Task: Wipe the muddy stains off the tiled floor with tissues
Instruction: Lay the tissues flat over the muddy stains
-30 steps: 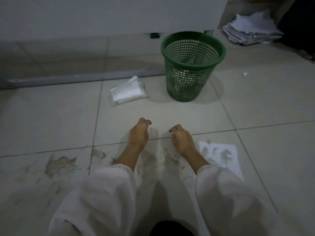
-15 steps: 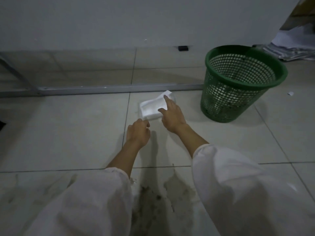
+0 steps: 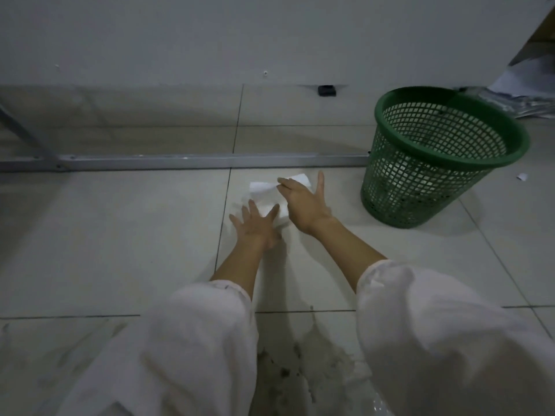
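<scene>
Both hands are working the tissue pack point(image 3: 264, 195): left hand point(image 3: 255, 225) is lying flat, steadying it; right hand point(image 3: 303, 202) is pinching one tissue point(image 3: 295, 178), best drawn out slowly.

A pale grey-white tiled floor point(image 3: 135, 235) is seen, crossed by thin dark grout lines. At 6 o'clock it is marked by brown muddy stains point(image 3: 295, 367). The tissues point(image 3: 264, 190) are white. At 2 o'clock a green basket point(image 3: 426, 181) with a mesh pattern is found. White sleeves point(image 3: 450, 340) are worn.
</scene>
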